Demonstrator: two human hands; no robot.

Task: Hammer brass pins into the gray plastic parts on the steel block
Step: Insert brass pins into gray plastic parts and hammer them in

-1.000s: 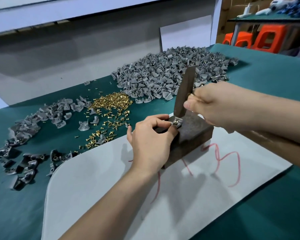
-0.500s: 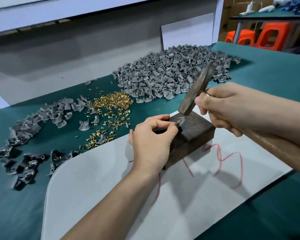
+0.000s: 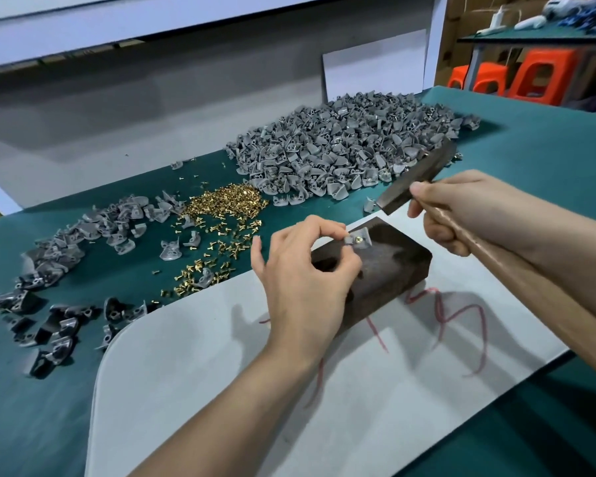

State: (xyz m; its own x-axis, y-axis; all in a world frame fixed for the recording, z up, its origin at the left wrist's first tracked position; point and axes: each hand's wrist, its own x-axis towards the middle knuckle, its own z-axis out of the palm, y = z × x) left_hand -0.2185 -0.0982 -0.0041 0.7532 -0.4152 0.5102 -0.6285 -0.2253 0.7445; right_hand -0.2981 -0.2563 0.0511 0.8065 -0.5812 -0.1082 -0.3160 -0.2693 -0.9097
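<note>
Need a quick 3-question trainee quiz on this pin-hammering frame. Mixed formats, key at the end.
1. True or false: the hammer head is raised clear of the gray part.
2. What does the left hand pinch? A) a screwdriver B) the gray part C) the hammer handle
3. Fill in: the right hand grips the hammer's ___.
Key: 1 true; 2 B; 3 handle.

Left hand (image 3: 303, 280) pinches (thumb against forefinger); right hand (image 3: 461, 211) fisted, raised.
</note>
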